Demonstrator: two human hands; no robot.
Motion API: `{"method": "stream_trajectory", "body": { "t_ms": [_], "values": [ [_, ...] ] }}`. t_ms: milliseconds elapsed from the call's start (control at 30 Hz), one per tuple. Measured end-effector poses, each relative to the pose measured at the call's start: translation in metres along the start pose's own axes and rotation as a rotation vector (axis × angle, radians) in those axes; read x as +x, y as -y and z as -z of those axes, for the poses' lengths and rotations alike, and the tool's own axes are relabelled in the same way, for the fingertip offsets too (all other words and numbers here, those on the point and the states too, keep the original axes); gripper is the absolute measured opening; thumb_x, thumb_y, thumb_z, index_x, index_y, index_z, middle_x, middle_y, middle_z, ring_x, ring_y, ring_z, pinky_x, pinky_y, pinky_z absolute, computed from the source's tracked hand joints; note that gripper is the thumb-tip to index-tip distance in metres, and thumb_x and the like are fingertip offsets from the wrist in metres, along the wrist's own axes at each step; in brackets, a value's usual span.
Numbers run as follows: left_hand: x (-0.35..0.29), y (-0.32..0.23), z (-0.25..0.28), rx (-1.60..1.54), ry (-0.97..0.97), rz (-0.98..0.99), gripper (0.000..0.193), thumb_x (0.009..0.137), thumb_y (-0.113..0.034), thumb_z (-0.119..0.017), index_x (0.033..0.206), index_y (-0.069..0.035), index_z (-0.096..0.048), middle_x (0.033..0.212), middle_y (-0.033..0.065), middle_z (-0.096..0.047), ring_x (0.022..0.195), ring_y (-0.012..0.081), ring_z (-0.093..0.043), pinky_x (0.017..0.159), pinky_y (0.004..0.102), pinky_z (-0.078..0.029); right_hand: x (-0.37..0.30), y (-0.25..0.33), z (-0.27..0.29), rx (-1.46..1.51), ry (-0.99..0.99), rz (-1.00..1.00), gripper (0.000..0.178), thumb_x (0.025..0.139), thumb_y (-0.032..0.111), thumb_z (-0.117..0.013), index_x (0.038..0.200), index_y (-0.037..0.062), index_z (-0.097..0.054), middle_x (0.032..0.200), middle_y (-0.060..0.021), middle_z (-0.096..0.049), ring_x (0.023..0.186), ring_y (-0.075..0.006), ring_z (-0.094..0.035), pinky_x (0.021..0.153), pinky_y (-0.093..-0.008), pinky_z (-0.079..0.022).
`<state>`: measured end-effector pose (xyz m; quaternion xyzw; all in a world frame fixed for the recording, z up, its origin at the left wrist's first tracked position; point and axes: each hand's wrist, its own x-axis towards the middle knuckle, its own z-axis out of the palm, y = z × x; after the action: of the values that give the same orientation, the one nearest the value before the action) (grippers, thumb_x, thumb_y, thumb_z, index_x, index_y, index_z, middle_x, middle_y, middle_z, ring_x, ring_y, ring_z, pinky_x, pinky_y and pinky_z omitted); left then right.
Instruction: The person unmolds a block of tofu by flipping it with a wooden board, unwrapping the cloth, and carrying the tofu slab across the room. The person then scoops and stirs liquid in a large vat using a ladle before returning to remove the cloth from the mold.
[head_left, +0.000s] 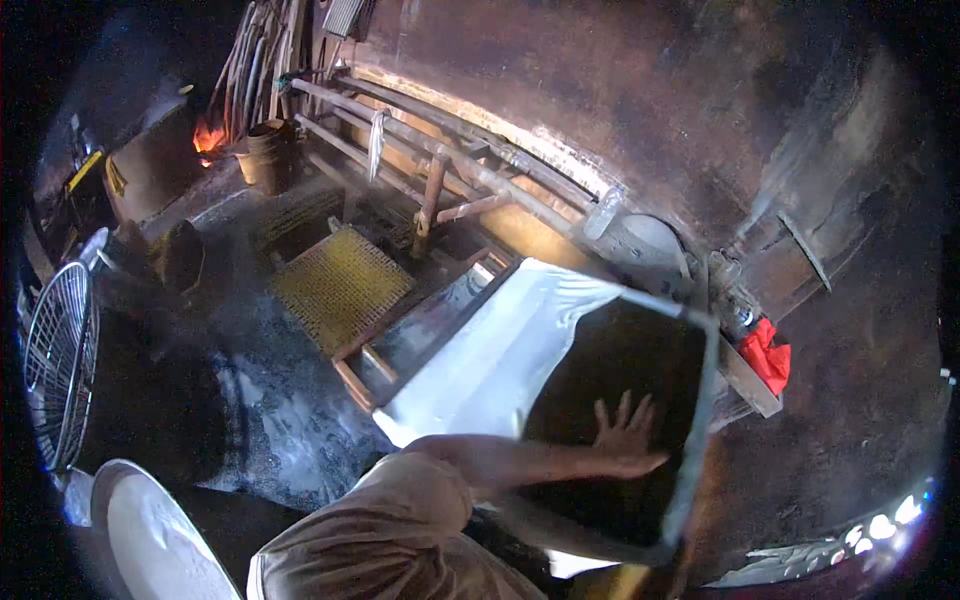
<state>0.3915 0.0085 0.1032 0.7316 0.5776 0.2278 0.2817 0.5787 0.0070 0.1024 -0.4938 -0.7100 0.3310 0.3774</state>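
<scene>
My left hand (625, 440) is stretched out over the dark inside of a large square frame (708, 390), its fingers spread and nothing in them. Whether the palm touches the dark surface I cannot tell. A white, wet-looking cloth or sheet (480, 350) covers the left part of the frame and gathers in folds along its far edge. My left forearm crosses the near side of the frame. I cannot make out my right hand; a blurred, brownish shape lies below the left forearm.
A yellow woven mat (340, 285) lies beyond a wooden rack (365, 375). Wooden rails (430, 140) run along the wall. A wire basket (62, 365) and a round pale basin (160, 535) stand left. Fire (207, 138) burns at far left. A red cloth (767, 357) lies right.
</scene>
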Motion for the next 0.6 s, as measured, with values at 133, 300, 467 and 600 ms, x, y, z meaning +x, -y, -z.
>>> {"method": "stream_trajectory", "body": {
  "t_ms": [133, 300, 467, 600],
  "values": [
    [0.026, -0.015, 0.108, -0.405, -0.246, 0.085, 0.079, 0.079, -0.054, -0.033, 0.136, -0.008, -0.005, 0.143, 0.008, 0.004, 0.13, 0.0316, 0.008, 0.095, 0.0621, 0.007, 0.052, 0.153, 0.013, 0.002, -0.053, 0.282, 0.031, 0.081, 0.029, -0.05, 0.097, 0.0034, -0.055, 0.097, -0.0162, -0.055, 0.089, -0.0299, -0.052, 0.079, -0.0371, -0.041],
    [0.001, 0.042, 0.231, -1.785, -0.068, -0.253, 0.068, 0.072, -0.047, -0.044, 0.124, -0.006, -0.035, 0.136, 0.0173, -0.022, 0.124, 0.0303, -0.021, 0.1, 0.0456, -0.017, 0.102, 0.336, -0.064, -0.222, 0.074, 0.681, 0.03, 0.082, 0.029, -0.049, 0.095, 0.0036, -0.056, 0.095, -0.0161, -0.056, 0.088, -0.03, -0.053, 0.078, -0.0373, -0.042],
    [-0.149, 0.155, 0.239, -2.138, -0.22, -0.676, 0.057, 0.071, -0.037, -0.051, 0.115, -0.003, -0.044, 0.113, 0.0132, -0.049, 0.104, 0.0239, -0.046, 0.089, 0.0361, -0.035, 0.129, 0.374, -0.289, -0.371, 0.624, 0.241, 0.031, 0.078, 0.033, -0.057, 0.081, 0.0018, -0.057, 0.076, -0.0094, -0.057, 0.075, -0.0166, -0.054, 0.063, -0.0316, -0.042],
    [-0.198, 0.254, 0.157, -2.227, -0.384, -0.431, 0.055, 0.071, -0.035, -0.052, 0.115, -0.002, -0.045, 0.112, 0.0131, -0.049, 0.104, 0.0239, -0.046, 0.089, 0.0359, -0.035, 0.059, 0.316, -0.388, -0.484, 0.916, 0.401, 0.042, 0.077, 0.039, -0.056, 0.086, -0.0014, -0.055, 0.083, -0.018, -0.056, 0.082, -0.027, -0.054, 0.072, -0.0402, -0.041]
  ]
}}
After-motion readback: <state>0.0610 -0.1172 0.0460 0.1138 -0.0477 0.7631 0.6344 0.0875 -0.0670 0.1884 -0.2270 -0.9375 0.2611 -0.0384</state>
